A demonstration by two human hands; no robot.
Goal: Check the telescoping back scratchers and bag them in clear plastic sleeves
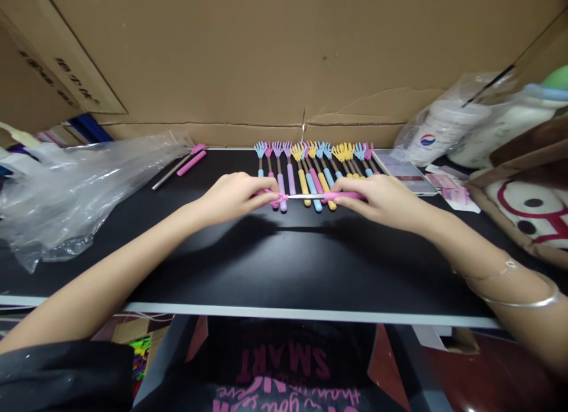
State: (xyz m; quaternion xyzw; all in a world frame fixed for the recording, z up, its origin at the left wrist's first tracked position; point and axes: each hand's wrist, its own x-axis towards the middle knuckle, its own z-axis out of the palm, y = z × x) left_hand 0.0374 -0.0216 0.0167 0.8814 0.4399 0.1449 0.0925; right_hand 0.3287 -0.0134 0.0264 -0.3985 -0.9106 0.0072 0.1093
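Observation:
Between my hands, a pink back scratcher [306, 196] with a metal rod is held level above the black table. My left hand [242, 196] is closed on its pink claw end, which the fingers partly hide. At the other end, the pink handle is gripped by my right hand [377, 199]. Behind the hands lies a row of back scratchers [290, 169] in blue, pink, purple and yellow, claws pointing away. Apart from them at the left rest a loose metal rod [171, 172], a pink handle [191, 163] and a pink claw head [199, 147].
A clear plastic bag [89, 187] spreads over the table's left side. To the right are a phone-like flat object [406, 172], pink-printed papers [450, 187], a bagged Pepsi cup [448, 131] and a brown cloth item [528, 187]. Cardboard [213, 57] walls the back.

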